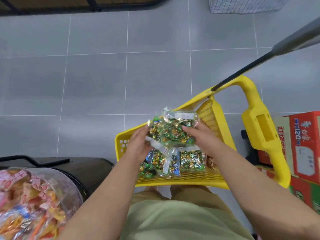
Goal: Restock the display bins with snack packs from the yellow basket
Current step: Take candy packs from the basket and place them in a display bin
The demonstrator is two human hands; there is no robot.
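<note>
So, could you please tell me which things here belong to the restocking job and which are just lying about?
For the job: yellow basket, held snack packs gripped by left hand and right hand, spare packs in the basket, display bin.
Just lying about: red cartons, wire basket.

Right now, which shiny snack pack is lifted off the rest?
The green-and-gold pack, gripped between left hand and right hand above the yellow basket; the other packs lie on its floor.

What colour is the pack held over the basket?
Clear pack filled with green and gold wrapped pieces; seen in the head view.
</note>
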